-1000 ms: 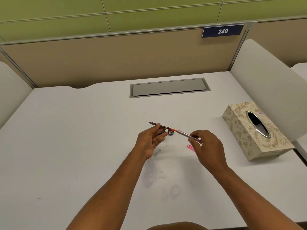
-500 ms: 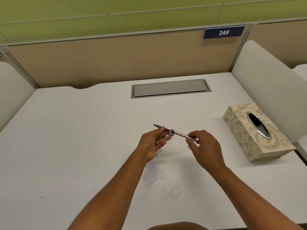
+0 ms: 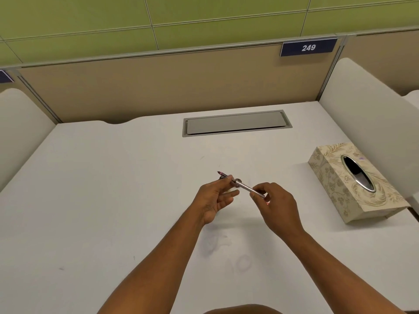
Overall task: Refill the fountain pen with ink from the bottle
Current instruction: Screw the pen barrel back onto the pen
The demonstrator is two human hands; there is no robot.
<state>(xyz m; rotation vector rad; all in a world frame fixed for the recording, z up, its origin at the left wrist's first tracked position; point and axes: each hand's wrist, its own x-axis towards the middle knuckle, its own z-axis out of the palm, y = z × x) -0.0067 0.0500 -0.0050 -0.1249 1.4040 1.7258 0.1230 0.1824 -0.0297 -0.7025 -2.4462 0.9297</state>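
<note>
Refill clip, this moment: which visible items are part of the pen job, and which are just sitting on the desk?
In use:
fountain pen, pinched at its nib end by the left hand and at its rear end by the right hand

Lying about:
tissue box
cable hatch
number plate 249

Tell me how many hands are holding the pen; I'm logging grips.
2. The left hand pinches the pen near its nib end, and the right hand pinches the rear end, above the desk.

Your left hand (image 3: 215,197) has loosened, lower fingers uncurled under the fountain pen (image 3: 240,184), your right hand (image 3: 275,206) drawn closer
</note>
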